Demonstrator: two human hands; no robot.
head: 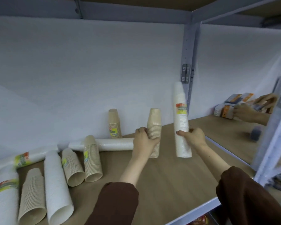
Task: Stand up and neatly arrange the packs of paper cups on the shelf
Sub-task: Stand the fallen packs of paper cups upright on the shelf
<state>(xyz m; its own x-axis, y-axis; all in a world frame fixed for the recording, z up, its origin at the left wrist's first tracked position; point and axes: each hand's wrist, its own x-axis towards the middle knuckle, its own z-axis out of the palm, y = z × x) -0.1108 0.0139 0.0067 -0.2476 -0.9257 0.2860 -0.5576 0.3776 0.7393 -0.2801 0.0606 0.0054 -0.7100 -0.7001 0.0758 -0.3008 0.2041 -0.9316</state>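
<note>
Just left of the grey post (187, 54), the tall white pack (182, 114) stands upright over the shelf (169, 179), the right hand (194, 138) holding a closed grip on its lower half; further left, the left hand (143, 141) grips the shorter brown pack (154, 124), likewise upright.

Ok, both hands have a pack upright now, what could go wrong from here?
1. The tall white pack, leaning slightly and gripped low by the right hand, could topple on release.
2. With the left hand holding the short brown pack, neither hand is free to catch it.
3. Falling left, it could knock the short brown pack over.
</note>
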